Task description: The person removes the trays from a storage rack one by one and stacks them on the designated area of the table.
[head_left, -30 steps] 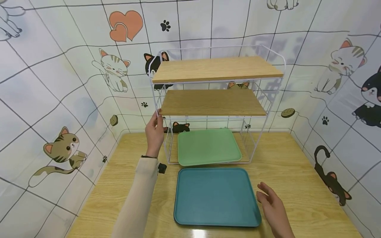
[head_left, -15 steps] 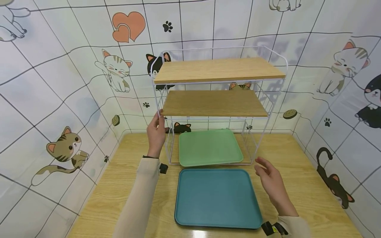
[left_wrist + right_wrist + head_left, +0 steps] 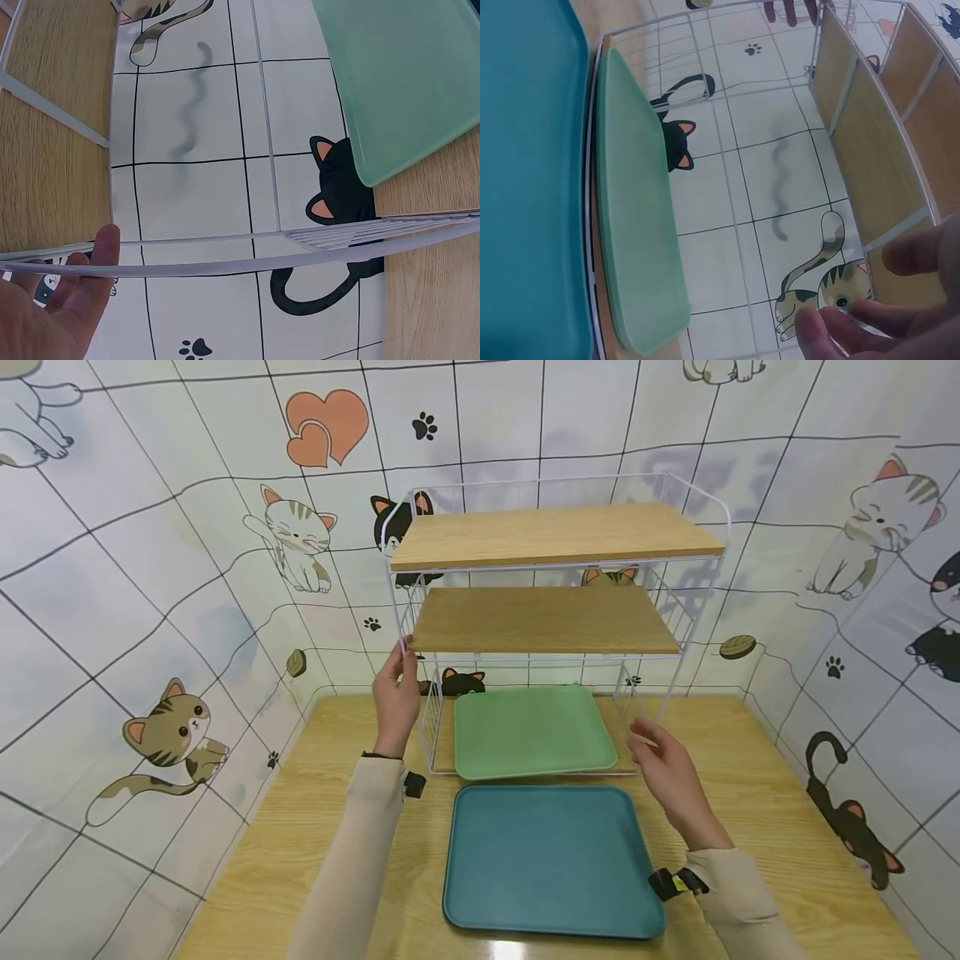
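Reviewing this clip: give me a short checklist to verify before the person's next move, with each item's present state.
1. Left hand holding the three-tier rack at its left front post: ok.
2. Right hand gripping the rack: not ok; its fingers are open near the right front side.
3. Right hand touching the rack: cannot tell.
4. Green tray squared on the bottom shelf: not ok; it lies skewed.
5. Teal tray flat on the table: ok, in front of the rack.
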The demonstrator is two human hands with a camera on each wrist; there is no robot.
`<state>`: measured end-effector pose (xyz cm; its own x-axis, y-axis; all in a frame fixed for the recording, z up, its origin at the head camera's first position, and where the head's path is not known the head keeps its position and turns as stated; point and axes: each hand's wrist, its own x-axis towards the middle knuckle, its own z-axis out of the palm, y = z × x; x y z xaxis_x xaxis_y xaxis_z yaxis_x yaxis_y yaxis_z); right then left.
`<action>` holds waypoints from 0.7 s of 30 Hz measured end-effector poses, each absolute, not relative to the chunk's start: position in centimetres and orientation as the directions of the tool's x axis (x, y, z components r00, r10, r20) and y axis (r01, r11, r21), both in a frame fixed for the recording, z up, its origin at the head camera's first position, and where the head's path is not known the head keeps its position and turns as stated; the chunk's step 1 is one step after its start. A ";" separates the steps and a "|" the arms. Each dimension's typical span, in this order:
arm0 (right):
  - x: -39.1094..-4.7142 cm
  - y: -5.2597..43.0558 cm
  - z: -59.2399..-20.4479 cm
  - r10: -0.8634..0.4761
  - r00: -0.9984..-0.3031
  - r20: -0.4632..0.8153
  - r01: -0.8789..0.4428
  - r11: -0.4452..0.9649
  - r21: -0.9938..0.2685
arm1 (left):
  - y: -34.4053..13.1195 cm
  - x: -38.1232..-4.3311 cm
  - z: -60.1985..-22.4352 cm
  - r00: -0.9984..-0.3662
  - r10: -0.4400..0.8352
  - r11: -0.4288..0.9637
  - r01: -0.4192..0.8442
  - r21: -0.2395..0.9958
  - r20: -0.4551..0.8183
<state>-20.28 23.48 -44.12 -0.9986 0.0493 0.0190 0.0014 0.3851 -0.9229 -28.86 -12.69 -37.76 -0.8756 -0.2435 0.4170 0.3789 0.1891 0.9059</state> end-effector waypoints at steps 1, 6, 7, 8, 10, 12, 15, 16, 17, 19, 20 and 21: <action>-20.6 23.4 -44.0 0.047 -0.999 0.021 -0.002 0.382 -0.924 | -12.7 -28.8 -37.7 -0.875 -0.241 0.191 0.382 0.904 0.420; -22.2 23.5 -43.7 0.032 -0.999 0.008 0.003 0.345 -0.938 | -12.6 -28.6 -37.5 -0.866 -0.238 0.223 0.391 0.893 0.439; -22.5 23.5 -43.7 0.026 -1.000 0.000 0.008 0.333 -0.943 | -12.6 -28.5 -37.5 -0.865 -0.239 0.229 0.391 0.891 0.441; -22.8 23.5 -43.7 0.022 -1.000 -0.003 0.010 0.326 -0.945 | -12.6 -28.5 -37.5 -0.866 -0.239 0.236 0.388 0.891 0.440; -23.3 23.5 -43.8 0.013 -1.000 -0.010 0.014 0.314 -0.949 | -12.7 -29.0 -38.0 -0.869 -0.239 0.241 0.378 0.894 0.433; -23.9 23.4 -43.9 0.013 -1.000 -0.018 0.021 0.311 -0.950 | -12.9 -29.9 -38.8 -0.871 -0.241 0.237 0.375 0.896 0.428; -24.8 23.4 -44.2 0.025 -0.999 -0.033 0.039 0.319 -0.947 | -13.3 -31.3 -40.2 -0.872 -0.246 0.222 0.374 0.901 0.423; -25.1 23.4 -44.3 0.029 -0.999 -0.041 0.048 0.325 -0.945 | -13.4 -31.7 -40.6 -0.871 -0.250 0.219 0.374 0.901 0.422; -25.4 23.5 -44.4 0.032 -0.998 -0.047 0.055 0.325 -0.944 | -13.5 -31.8 -40.7 -0.868 -0.254 0.217 0.378 0.900 0.426; -26.0 23.5 -44.7 0.035 -0.998 -0.057 0.066 0.334 -0.940 | -13.5 -31.8 -40.7 -0.864 -0.263 0.213 0.382 0.899 0.430; -26.3 23.6 -44.9 0.037 -0.998 -0.059 0.068 0.339 -0.938 | -13.5 -31.8 -40.7 -0.861 -0.268 0.218 0.382 0.898 0.432; -26.5 23.6 -45.1 0.038 -0.998 -0.059 0.069 0.345 -0.936 | -13.5 -31.8 -40.6 -0.859 -0.271 0.219 0.384 0.897 0.434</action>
